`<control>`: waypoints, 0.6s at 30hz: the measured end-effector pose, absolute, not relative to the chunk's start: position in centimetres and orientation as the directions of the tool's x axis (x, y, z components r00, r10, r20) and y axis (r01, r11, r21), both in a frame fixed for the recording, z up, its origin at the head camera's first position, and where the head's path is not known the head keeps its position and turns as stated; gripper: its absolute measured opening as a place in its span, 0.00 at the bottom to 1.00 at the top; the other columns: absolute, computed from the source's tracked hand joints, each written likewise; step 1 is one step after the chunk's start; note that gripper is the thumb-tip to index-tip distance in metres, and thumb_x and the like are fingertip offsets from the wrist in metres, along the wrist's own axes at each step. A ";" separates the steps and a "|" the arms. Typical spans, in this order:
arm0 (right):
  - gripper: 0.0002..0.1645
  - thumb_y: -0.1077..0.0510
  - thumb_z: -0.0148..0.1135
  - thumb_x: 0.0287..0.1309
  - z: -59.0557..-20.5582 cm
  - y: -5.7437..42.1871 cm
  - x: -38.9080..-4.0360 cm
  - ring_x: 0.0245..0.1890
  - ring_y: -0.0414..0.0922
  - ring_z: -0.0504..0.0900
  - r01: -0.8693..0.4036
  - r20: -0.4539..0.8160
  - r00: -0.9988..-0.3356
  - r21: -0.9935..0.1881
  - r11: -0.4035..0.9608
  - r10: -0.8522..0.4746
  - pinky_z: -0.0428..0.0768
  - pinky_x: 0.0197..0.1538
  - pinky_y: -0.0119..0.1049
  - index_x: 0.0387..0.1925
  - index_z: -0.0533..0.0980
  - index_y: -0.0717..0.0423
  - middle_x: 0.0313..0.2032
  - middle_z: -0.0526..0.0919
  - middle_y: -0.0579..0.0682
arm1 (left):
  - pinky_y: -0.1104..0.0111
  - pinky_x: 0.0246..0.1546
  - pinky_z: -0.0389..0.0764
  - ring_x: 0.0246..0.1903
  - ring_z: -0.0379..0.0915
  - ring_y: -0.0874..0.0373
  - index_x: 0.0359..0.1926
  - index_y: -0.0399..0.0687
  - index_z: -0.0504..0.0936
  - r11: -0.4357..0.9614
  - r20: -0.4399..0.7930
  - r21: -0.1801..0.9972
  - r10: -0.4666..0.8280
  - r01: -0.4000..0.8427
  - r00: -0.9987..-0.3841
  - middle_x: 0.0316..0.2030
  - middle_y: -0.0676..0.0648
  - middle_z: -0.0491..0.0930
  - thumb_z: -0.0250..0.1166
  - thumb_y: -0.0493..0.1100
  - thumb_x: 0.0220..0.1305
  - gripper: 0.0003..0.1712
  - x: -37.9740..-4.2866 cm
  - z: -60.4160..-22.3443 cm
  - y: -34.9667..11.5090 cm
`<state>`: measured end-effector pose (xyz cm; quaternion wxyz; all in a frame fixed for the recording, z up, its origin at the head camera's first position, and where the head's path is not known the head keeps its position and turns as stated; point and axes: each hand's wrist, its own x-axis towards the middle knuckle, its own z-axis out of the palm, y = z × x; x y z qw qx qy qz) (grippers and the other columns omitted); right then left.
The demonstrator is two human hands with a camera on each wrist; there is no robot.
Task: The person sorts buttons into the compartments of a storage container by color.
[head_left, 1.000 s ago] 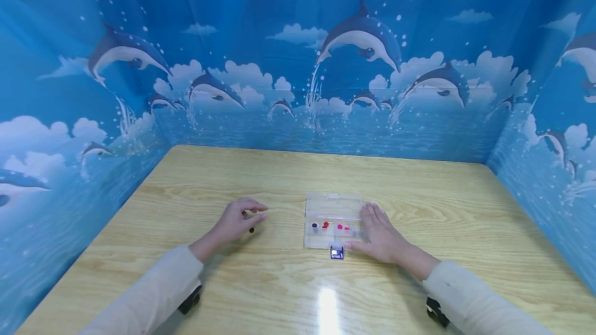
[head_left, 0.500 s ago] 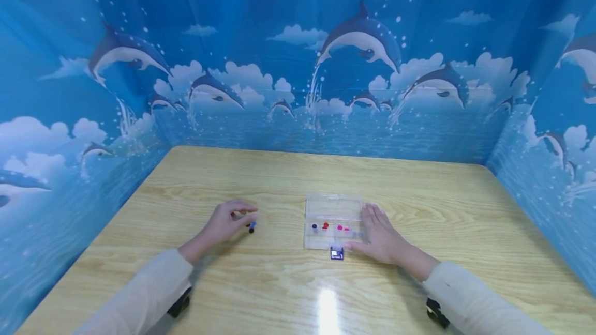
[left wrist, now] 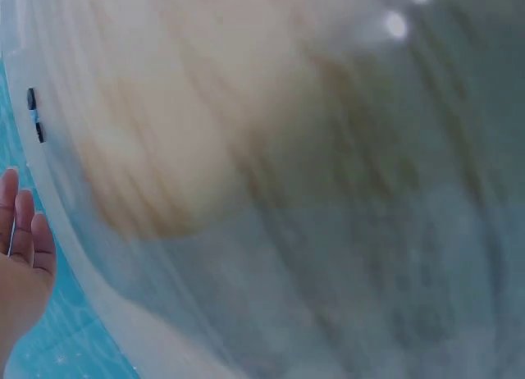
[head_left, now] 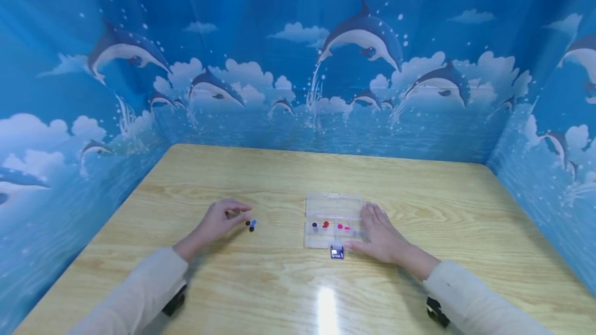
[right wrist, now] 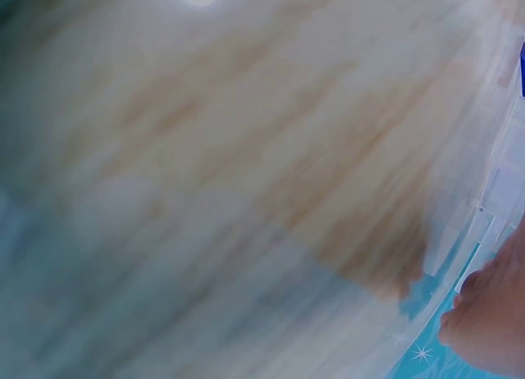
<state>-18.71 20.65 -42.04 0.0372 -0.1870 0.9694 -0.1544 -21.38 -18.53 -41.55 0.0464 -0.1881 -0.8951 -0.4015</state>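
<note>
My left hand (head_left: 216, 224) is just left of a small cluster on the table, its thumb and fingers loosely bent. That cluster is a blue piece (head_left: 253, 222) between a dark piece (head_left: 248, 223) and a black piece (head_left: 252, 229). In the left wrist view the blue-and-black cluster (left wrist: 34, 115) lies apart from my fingers (left wrist: 25, 223). A clear plastic case (head_left: 332, 206), its lid laid back, holds red pieces (head_left: 326, 224), pink pieces (head_left: 340, 226) and a dark piece (head_left: 314, 225). Flat along the case's right side, my right hand (head_left: 384, 237) rests with straight fingers.
A small purple-edged square (head_left: 337, 252) sits at the case's front edge. The wood-grain table (head_left: 279, 288) reaches back to a blue dolphin-print curtain (head_left: 261, 118), which also hangs at both sides.
My left hand has drawn back to the left, and the blue piece and a dark piece beside the black one now show. The right hand has stayed on the case.
</note>
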 end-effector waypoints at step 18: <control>0.62 0.30 0.53 0.53 -41.8 20.6 -18.6 0.70 0.66 0.42 -0.358 -0.009 -0.925 -0.320 0.877 -0.381 0.45 0.70 0.57 0.66 0.46 0.75 0.68 0.45 0.72 | 0.74 0.34 0.79 0.32 0.77 0.53 0.35 0.35 0.83 0.619 0.268 0.647 0.363 0.446 -0.892 0.32 0.42 0.82 0.68 0.34 0.51 0.08 -21.6 -42.8 -19.1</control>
